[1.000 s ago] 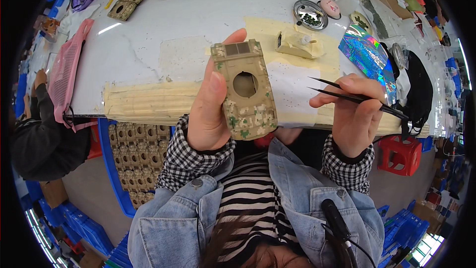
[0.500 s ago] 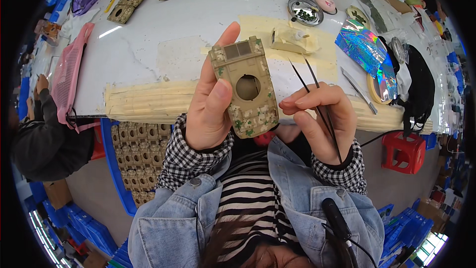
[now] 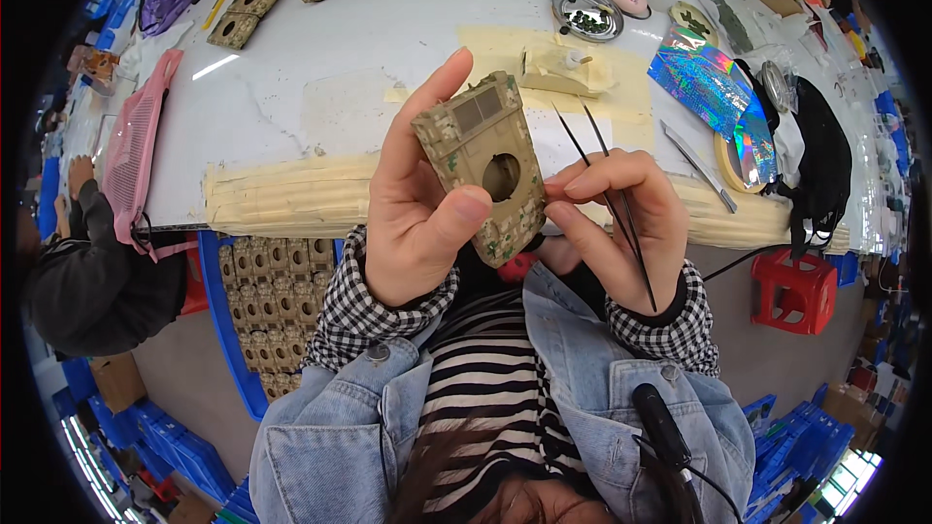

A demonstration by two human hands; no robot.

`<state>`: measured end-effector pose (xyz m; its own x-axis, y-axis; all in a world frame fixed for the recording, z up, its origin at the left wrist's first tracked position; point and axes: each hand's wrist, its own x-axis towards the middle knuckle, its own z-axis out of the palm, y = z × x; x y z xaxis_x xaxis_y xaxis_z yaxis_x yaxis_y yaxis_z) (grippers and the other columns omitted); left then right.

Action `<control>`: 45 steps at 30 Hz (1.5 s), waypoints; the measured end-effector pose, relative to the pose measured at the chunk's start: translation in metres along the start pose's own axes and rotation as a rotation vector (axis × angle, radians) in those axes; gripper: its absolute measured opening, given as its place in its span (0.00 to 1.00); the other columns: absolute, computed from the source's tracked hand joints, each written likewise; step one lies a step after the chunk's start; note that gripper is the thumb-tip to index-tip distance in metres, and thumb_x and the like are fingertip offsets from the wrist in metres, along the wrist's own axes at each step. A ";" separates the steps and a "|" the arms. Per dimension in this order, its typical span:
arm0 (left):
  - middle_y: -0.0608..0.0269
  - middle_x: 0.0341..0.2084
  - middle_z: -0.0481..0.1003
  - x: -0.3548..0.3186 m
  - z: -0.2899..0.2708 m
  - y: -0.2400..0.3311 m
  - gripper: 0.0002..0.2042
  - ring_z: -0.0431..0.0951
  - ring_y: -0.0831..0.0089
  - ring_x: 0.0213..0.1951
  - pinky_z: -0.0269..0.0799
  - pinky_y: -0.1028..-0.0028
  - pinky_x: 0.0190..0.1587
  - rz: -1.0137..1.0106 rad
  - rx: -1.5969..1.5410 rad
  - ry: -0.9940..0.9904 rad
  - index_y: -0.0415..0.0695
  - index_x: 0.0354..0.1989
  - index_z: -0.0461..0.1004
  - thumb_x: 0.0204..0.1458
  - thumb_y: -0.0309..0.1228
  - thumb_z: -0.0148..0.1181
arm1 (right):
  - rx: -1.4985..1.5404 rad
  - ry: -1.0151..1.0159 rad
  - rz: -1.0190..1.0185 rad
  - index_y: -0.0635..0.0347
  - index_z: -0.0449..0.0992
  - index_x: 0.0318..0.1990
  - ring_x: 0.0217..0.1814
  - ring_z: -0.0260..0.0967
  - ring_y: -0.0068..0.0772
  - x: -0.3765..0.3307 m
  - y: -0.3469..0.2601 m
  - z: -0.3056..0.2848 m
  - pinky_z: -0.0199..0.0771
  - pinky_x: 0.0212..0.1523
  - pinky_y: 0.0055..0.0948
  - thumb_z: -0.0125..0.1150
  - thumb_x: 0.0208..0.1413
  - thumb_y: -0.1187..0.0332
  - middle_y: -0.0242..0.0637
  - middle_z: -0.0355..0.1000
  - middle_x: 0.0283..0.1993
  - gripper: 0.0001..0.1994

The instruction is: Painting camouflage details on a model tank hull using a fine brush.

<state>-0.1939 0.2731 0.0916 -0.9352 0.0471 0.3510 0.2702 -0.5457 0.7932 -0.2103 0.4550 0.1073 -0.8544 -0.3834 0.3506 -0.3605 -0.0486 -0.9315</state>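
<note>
A camouflage-painted toy tank hull (image 3: pixel 476 121) with a round hole in its top is tilted in my left hand (image 3: pixel 413 204). The thumb presses one side and the fingers go behind it. My right hand (image 3: pixel 621 223) carries black tweezers (image 3: pixel 621 204), their two tips apart and pointing up and away from the hull. Its thumb and fingertips touch the hull's right side; whether something small is pinched there cannot be made out. Beyond the hands, a tan block with a small peg (image 3: pixel 558 73) rests on masking tape on the table (image 3: pixel 320 58).
More camouflage hulls lie at the far left (image 3: pixel 248 15) and fill a blue crate (image 3: pixel 228 330) below. Right of centre are a round metal dish (image 3: pixel 587 15) of small dark green parts, a craft knife (image 3: pixel 697 167), a tape roll and holographic sheet (image 3: pixel 714 87). A person (image 3: pixel 102 272) sits left.
My left hand has turned and tilted the hull so its side shows more. The right hand has moved left, and its fingertips now touch the hull, tweezers still in it.
</note>
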 end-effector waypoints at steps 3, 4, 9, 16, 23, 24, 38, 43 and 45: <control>0.54 0.57 0.62 0.000 0.004 0.002 0.37 0.65 0.69 0.57 0.60 0.69 0.59 0.019 0.007 0.004 0.37 0.66 0.45 0.52 0.32 0.61 | 0.026 0.010 0.000 0.68 0.70 0.38 0.41 0.72 0.24 0.000 0.000 0.001 0.74 0.45 0.23 0.61 0.49 0.83 0.38 0.72 0.37 0.09; 0.54 0.57 0.62 0.000 0.005 0.003 0.37 0.65 0.69 0.57 0.60 0.69 0.59 0.024 0.008 0.005 0.37 0.66 0.46 0.52 0.32 0.61 | 0.042 0.015 0.000 0.68 0.70 0.38 0.41 0.72 0.24 0.000 0.000 0.002 0.74 0.45 0.23 0.61 0.49 0.83 0.38 0.72 0.37 0.09; 0.55 0.56 0.62 -0.003 0.003 0.003 0.37 0.65 0.69 0.57 0.60 0.69 0.59 0.018 0.055 0.003 0.37 0.65 0.46 0.51 0.32 0.62 | 0.044 0.005 0.001 0.68 0.70 0.38 0.41 0.72 0.24 0.000 -0.001 0.003 0.74 0.45 0.23 0.60 0.49 0.84 0.38 0.72 0.37 0.10; 0.59 0.44 0.68 -0.002 0.008 0.000 0.42 0.72 0.70 0.45 0.73 0.70 0.48 -0.395 -0.329 0.166 0.47 0.68 0.42 0.52 0.62 0.43 | 0.152 0.034 -0.085 0.69 0.66 0.46 0.45 0.71 0.29 -0.008 0.003 0.001 0.71 0.49 0.27 0.54 0.60 0.65 0.43 0.71 0.41 0.15; 0.50 0.42 0.64 -0.010 0.003 -0.011 0.37 0.69 0.65 0.42 0.75 0.73 0.52 -0.631 -1.035 0.135 0.46 0.66 0.47 0.55 0.61 0.37 | -0.070 0.132 -0.070 0.70 0.55 0.57 0.45 0.71 0.35 -0.011 -0.006 0.001 0.68 0.50 0.32 0.48 0.53 0.37 0.48 0.72 0.42 0.41; 0.51 0.42 0.64 -0.011 0.004 -0.012 0.37 0.69 0.65 0.42 0.75 0.73 0.52 -0.654 -1.070 0.155 0.45 0.65 0.48 0.55 0.61 0.37 | -0.100 0.136 -0.074 0.71 0.55 0.57 0.45 0.72 0.34 -0.011 -0.008 0.002 0.68 0.49 0.32 0.48 0.53 0.38 0.48 0.72 0.41 0.41; 0.60 0.44 0.72 -0.019 0.008 -0.017 0.32 0.76 0.69 0.44 0.77 0.70 0.49 -0.733 -1.027 0.131 0.42 0.55 0.63 0.56 0.59 0.39 | -0.150 0.034 -0.315 0.68 0.77 0.39 0.38 0.70 0.35 0.002 -0.021 -0.014 0.68 0.40 0.29 0.57 0.55 0.70 0.43 0.74 0.36 0.10; 0.60 0.44 0.73 -0.019 0.011 -0.015 0.31 0.77 0.70 0.44 0.77 0.70 0.47 -0.747 -1.000 0.169 0.43 0.54 0.64 0.56 0.59 0.39 | -0.184 -0.006 -0.321 0.68 0.77 0.39 0.37 0.70 0.34 0.000 -0.024 -0.012 0.69 0.40 0.28 0.57 0.55 0.71 0.42 0.75 0.36 0.09; 0.60 0.43 0.73 -0.018 0.011 -0.015 0.31 0.77 0.70 0.44 0.78 0.71 0.47 -0.753 -0.989 0.165 0.43 0.53 0.64 0.56 0.59 0.39 | -0.199 -0.006 -0.318 0.68 0.77 0.39 0.37 0.70 0.34 0.000 -0.024 -0.012 0.69 0.39 0.28 0.57 0.54 0.72 0.42 0.75 0.36 0.08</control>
<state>-0.1783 0.2892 0.0790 -0.8192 0.5536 -0.1499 -0.5636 -0.8254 0.0317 -0.2056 0.4671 0.1310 -0.6857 -0.3839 0.6185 -0.6741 0.0141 -0.7385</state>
